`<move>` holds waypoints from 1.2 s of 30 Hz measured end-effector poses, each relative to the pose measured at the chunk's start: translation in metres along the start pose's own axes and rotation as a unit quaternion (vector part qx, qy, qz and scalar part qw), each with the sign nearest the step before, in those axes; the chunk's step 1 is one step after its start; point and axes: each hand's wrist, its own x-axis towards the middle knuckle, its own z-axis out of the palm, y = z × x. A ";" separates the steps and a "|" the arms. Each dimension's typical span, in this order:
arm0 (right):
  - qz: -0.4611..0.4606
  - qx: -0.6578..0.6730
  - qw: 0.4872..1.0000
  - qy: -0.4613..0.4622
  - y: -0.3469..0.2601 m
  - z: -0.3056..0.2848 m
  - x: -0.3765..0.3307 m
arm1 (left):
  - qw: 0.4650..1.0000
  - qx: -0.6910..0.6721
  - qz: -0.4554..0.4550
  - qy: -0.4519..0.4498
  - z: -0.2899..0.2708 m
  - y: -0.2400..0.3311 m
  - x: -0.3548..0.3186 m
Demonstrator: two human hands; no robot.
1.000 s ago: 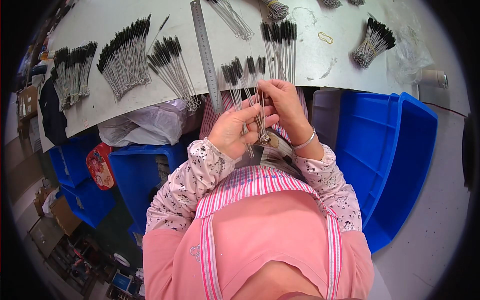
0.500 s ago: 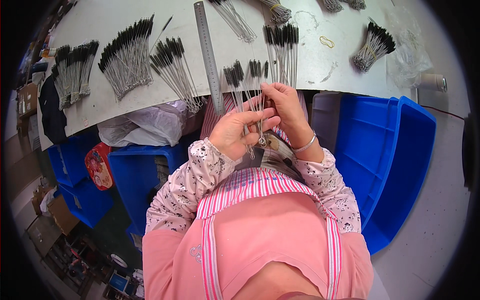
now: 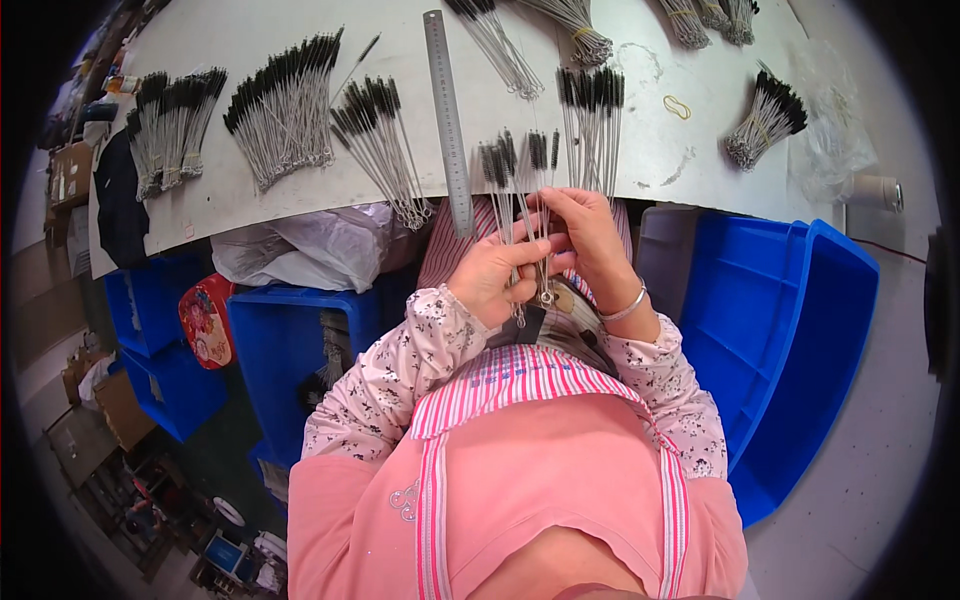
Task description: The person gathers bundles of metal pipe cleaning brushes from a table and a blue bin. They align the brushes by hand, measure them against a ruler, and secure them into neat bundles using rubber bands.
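Above my lap, at the table's near edge, both hands hold thin brushes with black bristles and looped wire handles. My left hand (image 3: 485, 278) is closed round the lower handles of a small fan of wire brushes (image 3: 498, 165), heads pointing away from me. My right hand (image 3: 592, 238), with a bracelet at the wrist, meets it from the right. Its thumb and forefinger pinch the handles of a few brushes (image 3: 538, 152); one brush head stands slightly apart. The wire loops hang below my left fingers. Overlapping fingers hide which handles each hand grips.
On the white table (image 3: 640, 150) lie loose brush piles (image 3: 290, 110), a nearer pile (image 3: 595, 110), a steel ruler (image 3: 447, 120), a banded brush bundle (image 3: 765, 120) and a rubber band (image 3: 677, 107). Blue bins (image 3: 775, 340) flank me; a plastic bag (image 3: 300, 245) hangs left.
The whole view has shifted, so the table and hands appear slightly right and lower. My hands keep nearly the same hold on the brushes.
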 end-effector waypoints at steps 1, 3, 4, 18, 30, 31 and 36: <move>0.000 0.006 1.000 0.001 0.003 0.000 0.000 | 1.000 -0.001 0.007 0.001 -0.001 -0.002 0.001; -0.012 -0.004 1.000 0.016 0.004 0.004 -0.002 | 0.999 0.018 0.036 0.015 -0.004 -0.002 0.003; -0.018 -0.009 1.000 0.023 0.005 0.005 -0.003 | 0.998 0.027 0.051 0.022 -0.005 -0.002 0.004; -0.104 -0.147 0.978 0.109 0.021 0.006 -0.001 | 0.996 0.052 0.056 0.050 -0.009 -0.008 0.006; -0.013 0.032 0.999 -0.001 -0.013 0.015 -0.008 | 0.999 0.022 0.002 0.023 0.019 0.017 -0.022; -0.007 0.036 0.999 -0.017 -0.012 0.012 -0.006 | 0.999 0.024 0.007 0.037 0.022 0.018 -0.024; 0.006 0.040 0.999 -0.029 -0.010 0.012 -0.004 | 0.999 0.003 0.006 0.049 0.017 0.016 -0.024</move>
